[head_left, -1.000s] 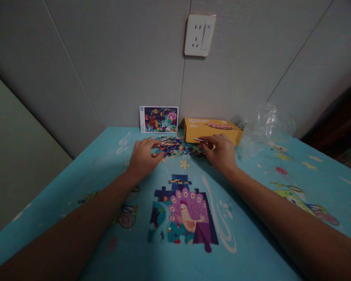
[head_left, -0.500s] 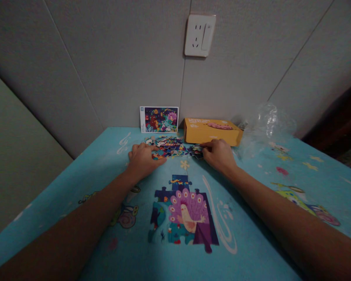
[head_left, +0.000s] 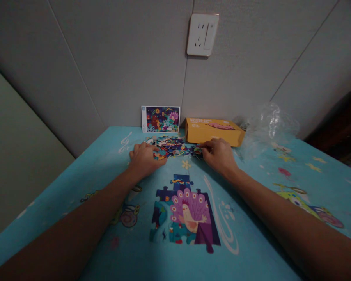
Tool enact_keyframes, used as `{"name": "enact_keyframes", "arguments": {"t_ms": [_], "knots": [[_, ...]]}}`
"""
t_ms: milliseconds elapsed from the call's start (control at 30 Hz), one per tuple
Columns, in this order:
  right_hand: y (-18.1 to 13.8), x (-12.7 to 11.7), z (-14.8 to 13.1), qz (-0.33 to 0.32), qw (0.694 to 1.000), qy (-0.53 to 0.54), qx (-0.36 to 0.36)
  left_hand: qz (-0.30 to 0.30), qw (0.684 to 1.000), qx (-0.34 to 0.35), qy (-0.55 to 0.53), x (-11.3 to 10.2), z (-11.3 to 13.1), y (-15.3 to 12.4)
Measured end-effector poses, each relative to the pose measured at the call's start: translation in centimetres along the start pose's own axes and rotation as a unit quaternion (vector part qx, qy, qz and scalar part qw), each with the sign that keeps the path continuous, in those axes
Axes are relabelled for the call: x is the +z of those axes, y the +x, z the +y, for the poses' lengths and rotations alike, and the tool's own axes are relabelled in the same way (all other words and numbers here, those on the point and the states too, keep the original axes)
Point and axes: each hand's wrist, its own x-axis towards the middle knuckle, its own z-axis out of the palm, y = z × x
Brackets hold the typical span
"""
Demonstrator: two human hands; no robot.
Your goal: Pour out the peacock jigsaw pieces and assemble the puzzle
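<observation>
A pile of loose jigsaw puzzle pieces [head_left: 172, 147] lies toward the back of the table. My left hand [head_left: 145, 158] rests at the pile's left side, thumb and index finger apart around its edge. At the right end, my right hand [head_left: 219, 154] has thumb and index finger pinched on a puzzle piece [head_left: 196, 151], partly hidden by the fingers. Nearer to me lies a joined puzzle section [head_left: 190, 212] showing a pink peacock, with an uneven outline of tabs and gaps.
A picture card [head_left: 160, 119] leans upright against the wall. Beside it stands a yellow box [head_left: 213, 132], with a crumpled clear plastic bag [head_left: 269, 127] on its right. The blue tablecloth [head_left: 128, 253] has printed cartoon figures. A white socket [head_left: 202, 34] is on the wall.
The whole view has shifted slightly. My right fingers have moved a little among the pieces at the pile's right end; my left hand stays at the left side.
</observation>
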Motion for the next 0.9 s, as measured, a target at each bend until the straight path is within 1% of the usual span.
{"name": "enact_keyframes", "arguments": {"t_ms": [233, 433, 700, 900], "knots": [[-0.2, 0.1, -0.7, -0.001, 1.0, 0.023, -0.021, 0.023, 1.0, 0.005, -0.013, 0.5, -0.1, 0.0], [-0.5, 0.2, -1.4, -0.019, 0.998, 0.043, -0.052, 0.011, 1.0, 0.001, -0.018, 0.4, -0.2, 0.4], [-0.5, 0.2, -1.4, -0.028, 0.997, 0.051, -0.055, 0.0, 0.999, 0.017, -0.03, 0.4, 0.1, 0.1], [-0.6, 0.2, -1.4, -0.027, 0.996, 0.059, -0.057, 0.002, 0.997, 0.033, -0.066, 0.3, 0.1, 0.1]]}}
